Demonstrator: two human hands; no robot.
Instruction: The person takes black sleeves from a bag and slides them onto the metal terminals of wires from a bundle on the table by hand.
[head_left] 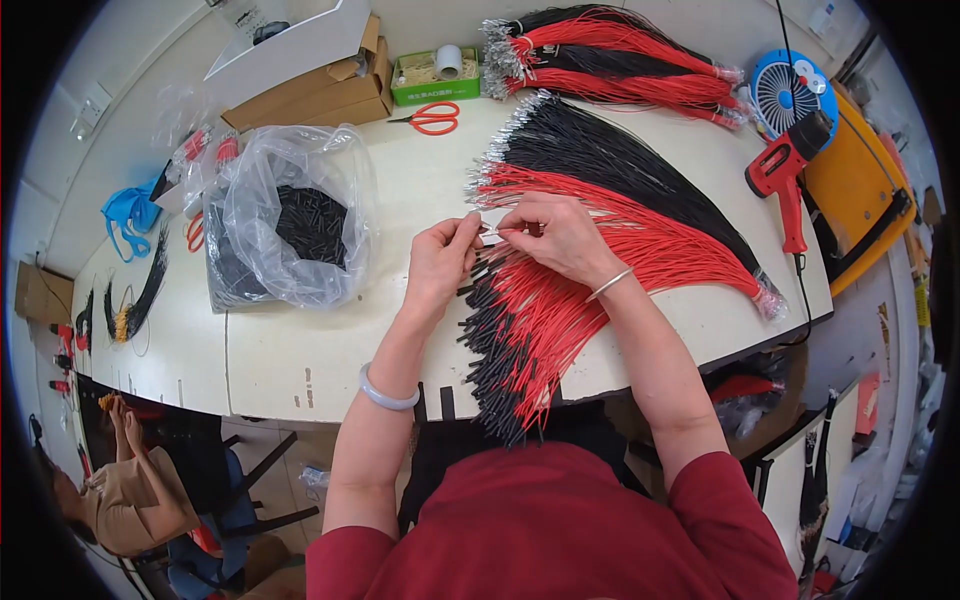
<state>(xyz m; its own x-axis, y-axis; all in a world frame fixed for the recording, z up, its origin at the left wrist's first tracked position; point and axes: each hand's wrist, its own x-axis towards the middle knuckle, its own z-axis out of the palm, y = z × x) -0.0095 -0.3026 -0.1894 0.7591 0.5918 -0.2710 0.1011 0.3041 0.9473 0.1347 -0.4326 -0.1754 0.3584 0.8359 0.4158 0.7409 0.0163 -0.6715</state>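
Over the spread of red wires (640,250), my left hand (443,258) and my right hand (555,235) face each other, fingertips almost touching. Thumb and finger of my left hand pinch something small, too tiny to identify. My right hand pinches the end of a red wire, with a small whitish connector between the hands. Black sleeves (500,370) cover the wire ends nearest me. Black wires (610,160) fan out beyond the red ones, with silvery connectors (500,140) at their left ends. A clear plastic bag (265,215) of short black tubes (310,225) stands left of my hands.
Red-handled scissors (432,118) lie near a green box (435,90). More bundled wires (620,60) lie at the back. A red heat gun (785,175) and a blue fan (790,90) stand at the right. Another person (135,490) sits at the lower left.
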